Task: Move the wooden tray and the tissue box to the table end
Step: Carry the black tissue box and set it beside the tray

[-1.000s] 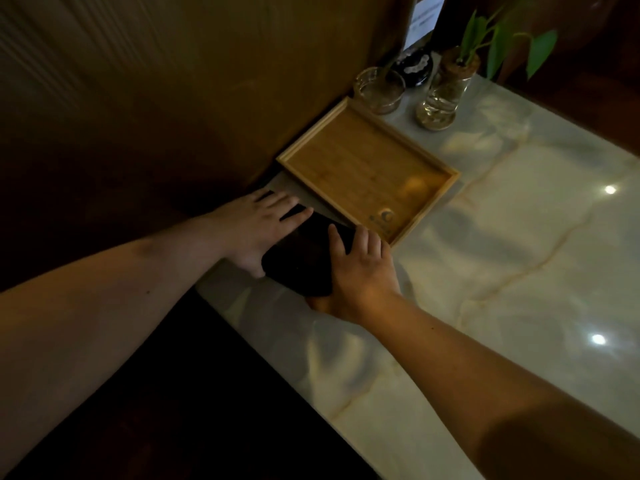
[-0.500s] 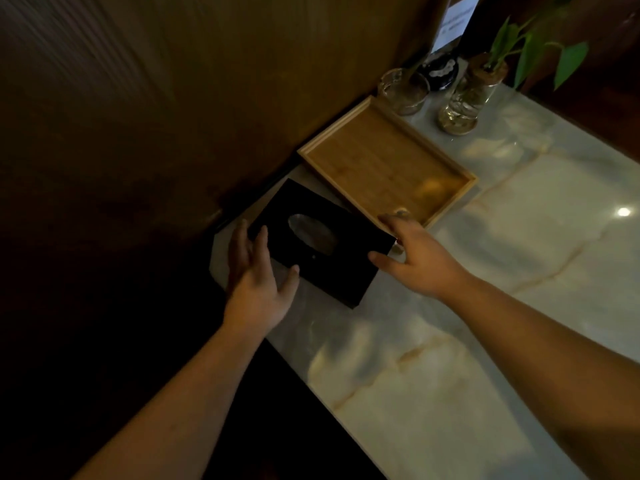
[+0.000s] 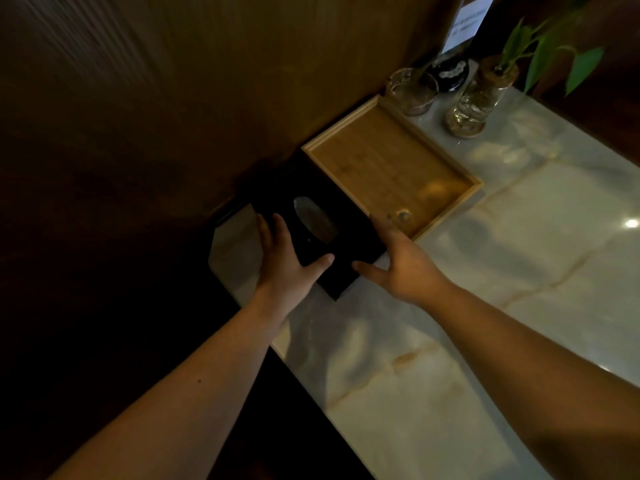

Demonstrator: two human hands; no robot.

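Resting on the pale marble worktop [image 3: 433, 393], a black tissue box [image 3: 313, 233] sits between two bare hands. The left hand [image 3: 285, 263] lies on the box's left side, its fingers [image 3: 273, 230] spread flat along the top edge and the thumb reaching across the near part of the lid. The right hand [image 3: 403, 263] is at the box's right side — its fingers are apart too, with the thumb pointing toward the box's near corner, and I cannot tell if it is touching. Neither hand is closed tight around the box.

Just past the right hand's fingertips lies the wooden tray [image 3: 391, 168], flat on the worktop and touching the far side of the tissue box. Both things sit close against a dark wood wall [image 3: 207, 98].

Farther beyond the tray stand a small glass cup [image 3: 412, 91] and a glass vase [image 3: 476, 102] with a green plant [image 3: 554, 53] — well away from both hands.
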